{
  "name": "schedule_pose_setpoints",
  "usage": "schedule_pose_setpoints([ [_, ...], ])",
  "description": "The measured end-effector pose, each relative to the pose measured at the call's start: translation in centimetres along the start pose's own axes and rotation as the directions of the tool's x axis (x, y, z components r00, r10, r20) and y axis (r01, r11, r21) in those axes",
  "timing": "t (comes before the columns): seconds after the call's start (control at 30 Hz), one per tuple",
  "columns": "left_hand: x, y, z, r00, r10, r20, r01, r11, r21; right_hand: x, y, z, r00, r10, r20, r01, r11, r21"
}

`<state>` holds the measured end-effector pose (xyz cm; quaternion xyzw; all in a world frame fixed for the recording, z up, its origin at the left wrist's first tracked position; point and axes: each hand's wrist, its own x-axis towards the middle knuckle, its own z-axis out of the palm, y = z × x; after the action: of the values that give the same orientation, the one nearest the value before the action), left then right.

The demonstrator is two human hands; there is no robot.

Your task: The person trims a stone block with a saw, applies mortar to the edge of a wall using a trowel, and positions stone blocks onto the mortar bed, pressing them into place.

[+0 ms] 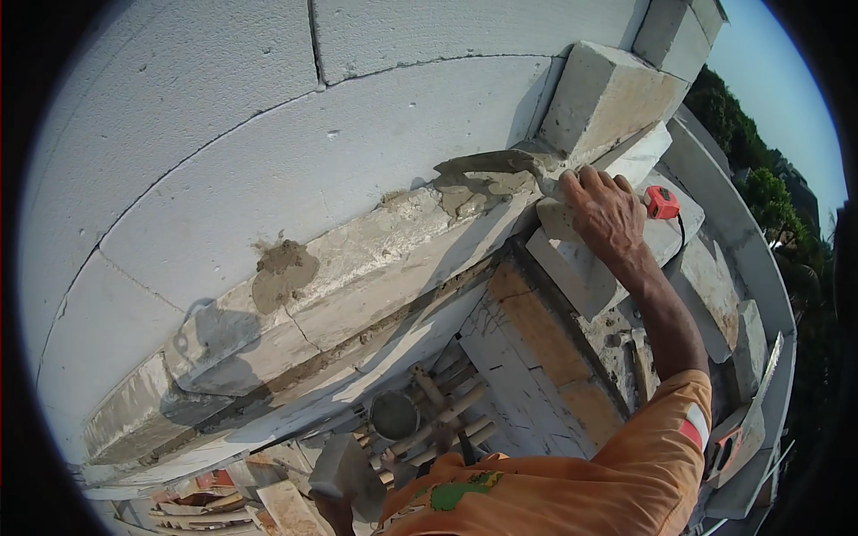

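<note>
My right hand [603, 210] reaches to the far end of a pale concrete ledge [384, 250], its fingers curled beside a squared block [608, 98]. What they grip, if anything, is hidden. Wet grey mortar [478, 192] lies along the ledge left of that hand, and a separate patch [286, 272] sits farther left. A red tape measure [661, 203] rests just right of my fingers. At the lower middle, my left hand [335, 509], partly out of sight, holds a grey angular block [344, 473] below the ledge.
A white block wall [206, 116] rises behind the ledge. Loose slabs [710, 290] and a long tool [724, 451] lie along the right edge, with trees and sky beyond. Far below are a dark bucket [393, 414], poles [451, 393] and rubble [277, 500].
</note>
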<state>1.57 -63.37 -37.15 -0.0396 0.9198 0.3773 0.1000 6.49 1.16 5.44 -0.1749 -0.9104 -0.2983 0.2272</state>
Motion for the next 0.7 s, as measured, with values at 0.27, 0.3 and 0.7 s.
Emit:
schedule_pose_setpoints([
  [0.27,0.0,-0.4,-0.4,1.0,-0.01,-0.007,0.01,0.995,0.1,2.3,0.9,-6.4,0.914,0.017,0.405,-0.194,0.895,0.401],
  [0.3,-0.1,-0.4,-0.4,0.999,-0.006,-0.035,0.01,0.994,0.106,3.1,0.8,-6.8,0.88,-0.082,0.467,-0.167,0.869,0.467],
  [0.7,1.7,0.8,1.2,0.999,-0.015,0.035,0.011,0.993,0.118,4.4,3.1,-5.8,0.707,-0.171,0.686,-0.223,0.867,0.446],
])
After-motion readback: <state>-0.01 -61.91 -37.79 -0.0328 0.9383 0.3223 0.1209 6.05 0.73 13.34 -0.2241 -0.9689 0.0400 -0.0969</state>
